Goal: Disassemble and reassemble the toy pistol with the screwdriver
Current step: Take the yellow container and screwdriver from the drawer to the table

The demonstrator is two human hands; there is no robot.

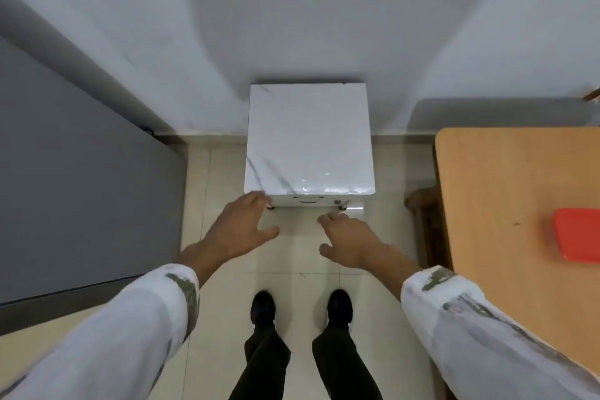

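Two hands reach forward and down, fingers straight and spread, holding nothing. Neither the toy pistol nor the screwdriver can be made out in this view. One red thing (578, 237) on the wooden table (506, 178) is cut off by the right edge. One white cabinet (308, 140) shows its marbled top; its front is squeezed to a thin strip. The left hand (242, 227) has its fingertips at the cabinet's near left corner, perhaps touching. The right hand (349, 239) hangs just short of the front. Two black shoes (263, 307) stand below.
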